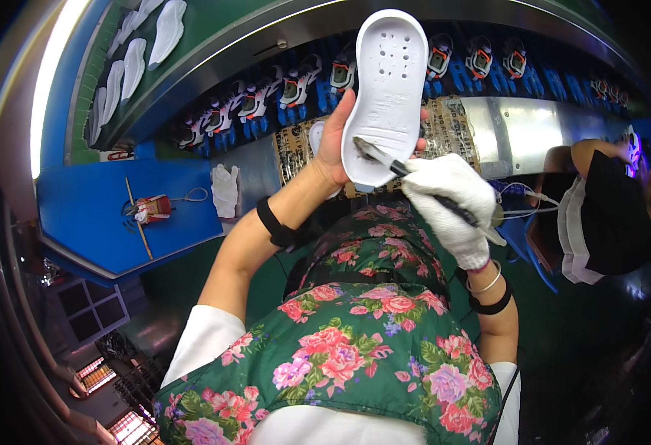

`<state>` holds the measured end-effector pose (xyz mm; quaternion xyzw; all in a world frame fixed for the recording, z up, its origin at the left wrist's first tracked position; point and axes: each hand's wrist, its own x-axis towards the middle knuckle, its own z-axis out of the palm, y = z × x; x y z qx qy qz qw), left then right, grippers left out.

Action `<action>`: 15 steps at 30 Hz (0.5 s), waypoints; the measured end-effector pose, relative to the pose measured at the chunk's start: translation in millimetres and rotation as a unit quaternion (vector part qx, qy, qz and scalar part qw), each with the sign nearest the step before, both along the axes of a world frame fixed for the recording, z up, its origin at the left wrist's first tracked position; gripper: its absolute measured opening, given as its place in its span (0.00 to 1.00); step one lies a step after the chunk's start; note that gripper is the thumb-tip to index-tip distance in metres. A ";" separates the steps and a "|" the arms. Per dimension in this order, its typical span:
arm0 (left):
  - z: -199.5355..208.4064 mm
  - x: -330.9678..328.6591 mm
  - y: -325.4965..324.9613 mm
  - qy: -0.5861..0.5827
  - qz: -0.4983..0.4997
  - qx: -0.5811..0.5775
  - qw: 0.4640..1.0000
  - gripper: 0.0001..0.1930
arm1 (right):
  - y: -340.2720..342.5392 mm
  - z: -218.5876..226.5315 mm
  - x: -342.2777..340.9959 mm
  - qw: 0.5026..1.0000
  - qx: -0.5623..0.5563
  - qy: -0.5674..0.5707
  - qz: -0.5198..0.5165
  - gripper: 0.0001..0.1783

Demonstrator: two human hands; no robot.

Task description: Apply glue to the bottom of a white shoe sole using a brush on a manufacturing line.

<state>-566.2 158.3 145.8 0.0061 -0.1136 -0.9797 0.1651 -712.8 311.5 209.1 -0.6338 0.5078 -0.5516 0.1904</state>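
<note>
My bare left hand [330, 144] grips a white shoe sole [388, 96] by its left edge, fingertips showing past the right edge. The sole stands nearly upright, its inner face toward me, with small holes in the toe half and ridges near the heel. In a white knit glove, my right hand [448, 200] is closed around the dark handle of a brush [383, 157]. The bristle end appears to touch the heel area of the sole. Part of a second white piece [316, 137] shows behind my left hand; its kind is hidden.
Behind the sole runs a row of shoe uppers [293, 87] on blue holders. White soles [134, 67] rest on a green shelf at upper left. A blue table [88, 215] holds a small red packet [152, 209] and a stick. A white glove [225, 190] lies nearby. Another person's arm [596, 156] is at right.
</note>
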 end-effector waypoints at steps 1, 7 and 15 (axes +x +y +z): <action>-1.7 0.1 -3.5 0.000 0.000 0.002 1.000 0.46 | -2.6 0.6 -3.2 0.998 -0.023 0.049 0.030 0.12; 5.6 -0.7 -11.7 0.051 -0.076 -0.005 0.996 0.45 | 12.9 1.2 6.4 0.979 0.108 -0.142 0.100 0.11; 11.5 -4.0 -18.9 -0.050 -0.104 -0.032 0.993 0.47 | 15.9 -2.5 -1.0 0.983 -0.080 0.151 0.067 0.23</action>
